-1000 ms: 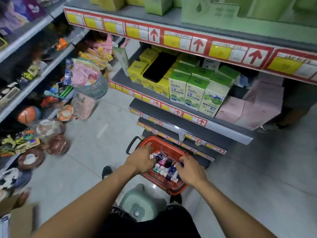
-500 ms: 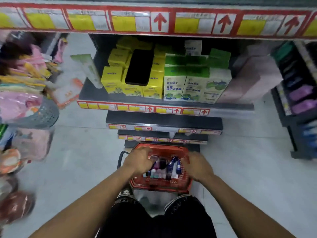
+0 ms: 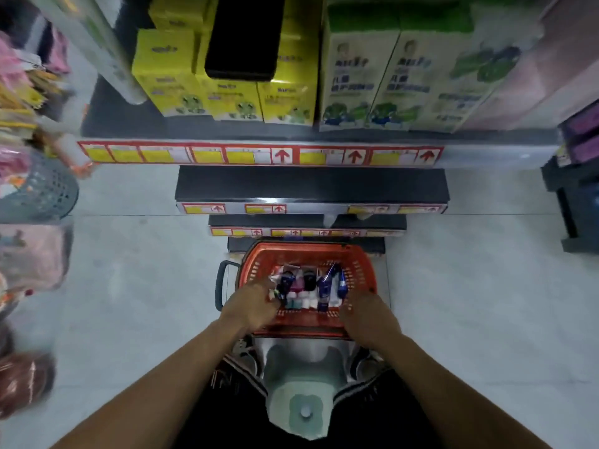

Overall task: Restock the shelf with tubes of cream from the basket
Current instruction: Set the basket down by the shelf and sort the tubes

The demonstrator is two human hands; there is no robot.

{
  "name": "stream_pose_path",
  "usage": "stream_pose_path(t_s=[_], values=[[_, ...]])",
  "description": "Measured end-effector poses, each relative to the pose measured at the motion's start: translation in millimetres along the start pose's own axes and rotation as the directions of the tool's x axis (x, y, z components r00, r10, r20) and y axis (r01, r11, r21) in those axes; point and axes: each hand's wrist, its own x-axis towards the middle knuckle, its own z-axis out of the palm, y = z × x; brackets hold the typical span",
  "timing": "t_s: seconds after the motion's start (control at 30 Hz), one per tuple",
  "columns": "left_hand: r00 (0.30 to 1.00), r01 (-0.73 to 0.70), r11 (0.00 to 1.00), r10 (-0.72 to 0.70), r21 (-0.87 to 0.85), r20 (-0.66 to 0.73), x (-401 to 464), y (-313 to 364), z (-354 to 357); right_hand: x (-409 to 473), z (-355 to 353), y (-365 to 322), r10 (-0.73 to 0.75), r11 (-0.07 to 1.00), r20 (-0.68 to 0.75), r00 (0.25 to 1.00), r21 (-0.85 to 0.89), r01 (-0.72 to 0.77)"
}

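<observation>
Both hands reach into the red basket (image 3: 356, 270) on the floor: the left hand (image 3: 251, 306) has its fingers among the tubes of cream (image 3: 311, 288), grip unclear (blur hides it); the right hand (image 3: 364, 314) rests at the right near rim, its hold equally unclear. Beyond stands the shelf (image 3: 311, 184), with yellow boxes (image 3: 227, 98) higher up

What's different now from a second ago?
The camera tipped down and closer. The left hand now reaches among the tubes, and the right hand sits at the red basket rim. The basket remains on the floor; no tube has come out.
</observation>
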Motion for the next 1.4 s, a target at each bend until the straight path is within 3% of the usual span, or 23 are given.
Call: stream_pose_path(t_s=[0.2, 0.6, 0.73, 1.03, 1.4], values=[[1.0, -0.003, 1.0, 0.003, -0.011, -0.002, 101, -36, 84, 87, 79, 48, -0.004, 0.999, 0.011, 1.0, -0.037, 0.004], [0.999, -0.013, 1.0, 0.014, 0.024, -0.042, 306, -131, 229, 270, 217, 135, -0.184, 0.972, -0.129, 0.974, -0.17, 0.161], [0.992, -0.031, 0.999, 0.034, 0.021, -0.118, 309, -142, 244, 279, 232, 147, -0.181, 0.974, -0.198, 0.963, -0.169, 0.149], [0.969, -0.046, 0.999, 0.038, -0.028, -0.243, 260, -154, 248, 231, 242, 154, -0.183, 0.972, -0.2, 0.963, -0.187, 0.145], [0.957, -0.074, 0.996, 0.085, 0.05, -0.276, 239, -162, 255, 211, 246, 154, -0.169, 0.964, -0.208, 0.963, -0.239, 0.117]])
